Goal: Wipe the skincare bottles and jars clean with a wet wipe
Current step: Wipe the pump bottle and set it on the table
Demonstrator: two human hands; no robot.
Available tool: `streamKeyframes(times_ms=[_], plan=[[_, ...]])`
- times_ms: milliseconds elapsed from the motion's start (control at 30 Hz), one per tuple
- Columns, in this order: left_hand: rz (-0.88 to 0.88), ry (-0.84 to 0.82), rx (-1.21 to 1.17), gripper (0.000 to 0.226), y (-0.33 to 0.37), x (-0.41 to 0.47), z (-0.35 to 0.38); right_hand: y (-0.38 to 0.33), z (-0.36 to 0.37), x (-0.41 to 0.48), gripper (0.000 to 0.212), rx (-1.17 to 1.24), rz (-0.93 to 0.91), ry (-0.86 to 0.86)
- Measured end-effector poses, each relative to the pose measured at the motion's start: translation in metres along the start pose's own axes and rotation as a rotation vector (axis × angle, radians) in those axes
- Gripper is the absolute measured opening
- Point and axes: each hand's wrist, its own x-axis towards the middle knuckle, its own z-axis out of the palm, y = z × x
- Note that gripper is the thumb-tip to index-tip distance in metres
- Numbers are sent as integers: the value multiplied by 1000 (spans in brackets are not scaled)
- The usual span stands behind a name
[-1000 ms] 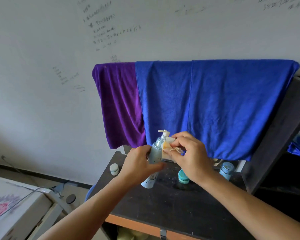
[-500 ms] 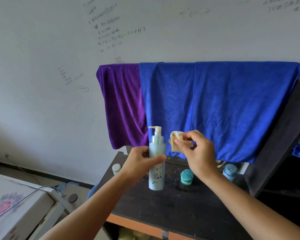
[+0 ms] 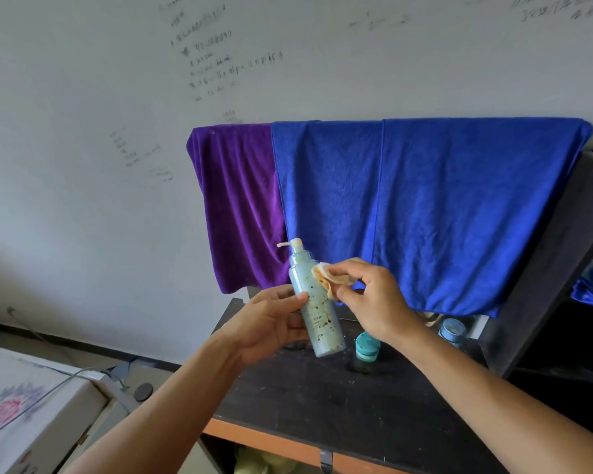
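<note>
My left hand [image 3: 271,319] grips a pale blue pump bottle [image 3: 317,313] by its middle and holds it above the black table [image 3: 339,405], tilted with its white pump up and to the left. Dark specks cover the bottle's side. My right hand [image 3: 374,302] pinches a crumpled, stained wet wipe [image 3: 326,278] against the bottle's upper right side. A teal jar [image 3: 367,347] stands on the table below my right wrist. Further right, at the back, is a light blue jar [image 3: 452,331].
A purple towel [image 3: 240,206] and a blue towel [image 3: 425,206] hang behind the table against the white wall. A dark slanted board [image 3: 562,251] rises at the right. A white box with a flower print [image 3: 24,415] sits low on the left.
The bottle stood upright on the table half a second ago; now my left hand has lifted and tilted it. My right hand has brought the wipe back against its upper side.
</note>
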Motion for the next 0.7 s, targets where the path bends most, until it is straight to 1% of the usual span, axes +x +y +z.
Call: streamKeyframes(times_ms=[67, 133, 167, 200, 233, 300, 333, 400, 500, 567, 600, 633, 700], plan=[[21, 49, -62, 43, 3, -1, -5, 4, -4, -7, 32, 12, 31, -135], [42, 83, -94, 41, 6, -4, -16, 11, -15, -16, 30, -97, 98, -310], [48, 78, -90, 38, 9, -6, -20, 14, -22, -18, 29, -143, 129, -333], [45, 64, -79, 36, 10, -7, -24, 14, -27, -17, 30, -147, 145, -280], [39, 42, -64, 37, 10, -7, -26, 12, -32, -14, 31, -103, 135, -179], [24, 2, -18, 43, 7, -5, -22, 2, -34, -1, 32, 7, 61, -10], [18, -23, 4, 45, 5, -3, -18, -5, -32, 7, 30, 19, 8, 20], [14, -66, 35, 50, 0, 1, -10, -15, -22, 16, 27, -50, -92, 24], [40, -79, 38, 56, -1, 4, -6, -14, -8, 5, 35, -112, -183, -38], [61, -30, 17, 52, 0, 1, -14, -1, -9, -11, 34, -112, -143, -179], [64, -7, 9, 49, 1, 0, -20, 7, -13, -19, 33, -150, -96, -251], [63, 10, 1, 49, 1, -2, -24, 14, -18, -23, 34, -187, -44, -280], [50, 10, -13, 56, 1, -4, -29, 23, -27, -19, 33, -161, 45, -183]])
